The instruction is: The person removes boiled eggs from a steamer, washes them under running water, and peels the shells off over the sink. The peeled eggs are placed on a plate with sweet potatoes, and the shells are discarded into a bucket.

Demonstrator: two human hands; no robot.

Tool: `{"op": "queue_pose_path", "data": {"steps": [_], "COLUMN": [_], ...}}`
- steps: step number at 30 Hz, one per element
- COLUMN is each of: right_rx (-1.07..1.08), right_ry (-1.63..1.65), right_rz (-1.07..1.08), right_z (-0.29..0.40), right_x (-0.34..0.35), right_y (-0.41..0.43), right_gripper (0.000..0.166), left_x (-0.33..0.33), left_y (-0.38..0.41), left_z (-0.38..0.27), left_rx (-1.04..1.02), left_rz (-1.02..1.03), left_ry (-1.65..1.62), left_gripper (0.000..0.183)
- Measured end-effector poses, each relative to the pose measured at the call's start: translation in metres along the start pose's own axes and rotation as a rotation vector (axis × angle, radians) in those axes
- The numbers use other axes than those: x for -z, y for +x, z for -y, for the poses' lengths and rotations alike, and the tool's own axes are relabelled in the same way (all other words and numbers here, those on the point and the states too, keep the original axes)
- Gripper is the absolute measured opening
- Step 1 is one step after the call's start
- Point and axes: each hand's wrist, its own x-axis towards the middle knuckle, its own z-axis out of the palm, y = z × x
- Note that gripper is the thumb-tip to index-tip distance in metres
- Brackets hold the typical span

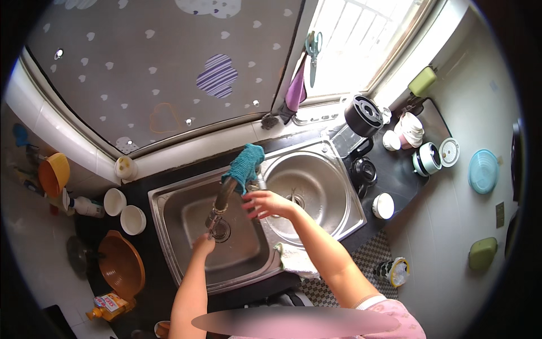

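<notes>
My left hand [204, 245] is over the left basin of a steel double sink [241, 277], just below the faucet spout [224, 195]. Its fingers point up at the spout's end and are too small to read; whether they hold anything cannot be told. A teal knitted cover [245, 164] wraps the upper part of the faucet. My right hand [271, 204] is beside the faucet's base, above the divider between the basins, with its fingers spread and nothing seen in them. A white cloth [296, 259] lies over the sink's front edge.
Left of the sink are two white bowls [133, 220], an orange plastic basin [123, 265] and a dish soap bottle [110, 306]. On the right stand a black-lidded pitcher [363, 115], a black kettle [364, 170], a white cup [383, 206] and stacked cups [410, 129]. Scissors [313, 51] hang by the window.
</notes>
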Motion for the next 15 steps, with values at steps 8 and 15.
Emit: {"op": "queue_pose_path", "data": {"steps": [8,15], "right_rx": [-0.179,0.197], "right_ry": [-1.346,-0.808], "right_rz": [-0.314,-0.614], "right_z": [-0.175,-0.146], "right_x": [-0.027,-0.007], "right_y": [-0.082,-0.070], "right_gripper": [0.043,0.022], "left_x": [-0.010,-0.007], "left_y": [-0.032,-0.070], "left_z": [-0.017,-0.110], "left_rx": [-0.053,-0.215], "left_rz": [0.204,0.474], "left_ry": [-0.061,-0.441], "left_gripper": [0.047,0.019]}}
